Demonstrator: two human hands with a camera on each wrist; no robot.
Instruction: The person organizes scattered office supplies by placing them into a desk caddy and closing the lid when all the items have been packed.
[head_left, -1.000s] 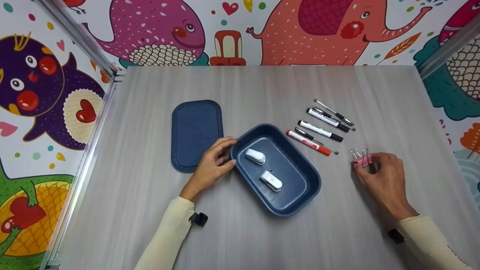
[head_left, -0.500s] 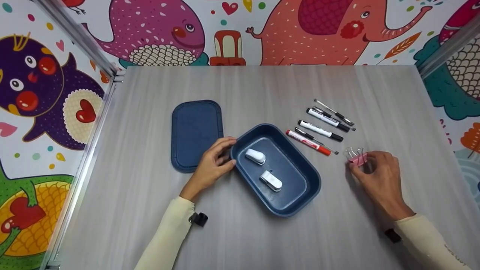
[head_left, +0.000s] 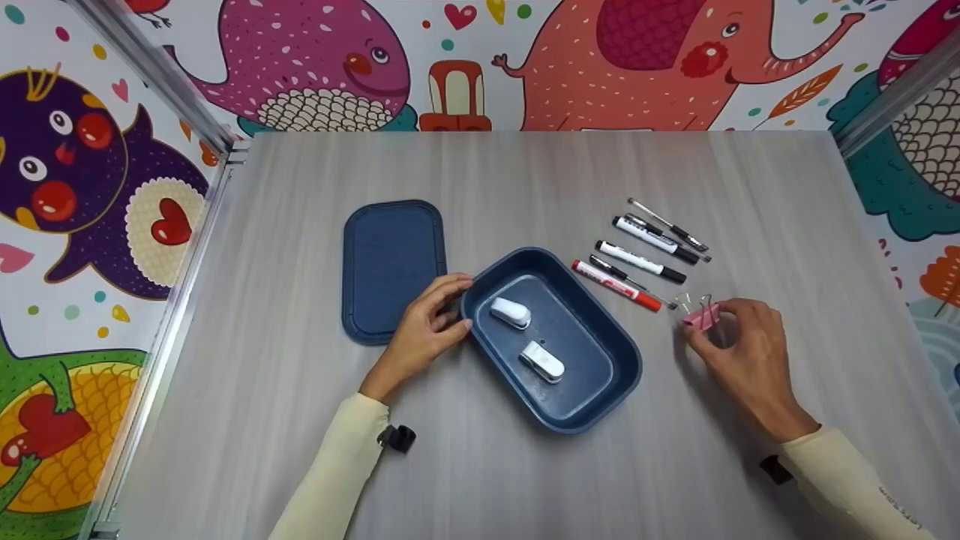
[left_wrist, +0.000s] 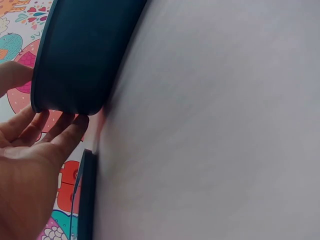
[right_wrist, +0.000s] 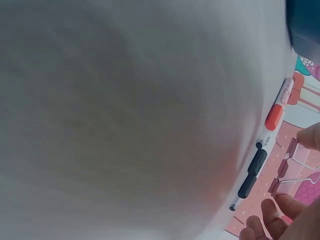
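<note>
A pink binder clip (head_left: 703, 317) is pinched by my right hand (head_left: 750, 352) between thumb and fingers, its wire handles pointing up and away. The same clip (right_wrist: 284, 167) shows at the right edge of the right wrist view. My left hand (head_left: 427, 330) holds the left corner of a dark blue rectangular box (head_left: 626, 352), thumb and fingertips against its outer walls. In the left wrist view the box's wall (left_wrist: 82, 55) rises above those fingers. Inside the box lie two small white objects, one farther back (head_left: 511, 313) and one nearer (head_left: 542, 361); they resemble mini staplers.
A dark blue lid (head_left: 394, 262) lies flat left of the box. Right of the box are a red marker (head_left: 616, 285), black-capped markers (head_left: 641, 261) and several thin pens, including one pen (head_left: 667, 223) at the back. Cartoon-printed panels border the table.
My right hand has moved left with the binder clip, closer to the box and the red marker's cap. My left hand and the box have stayed in place.
</note>
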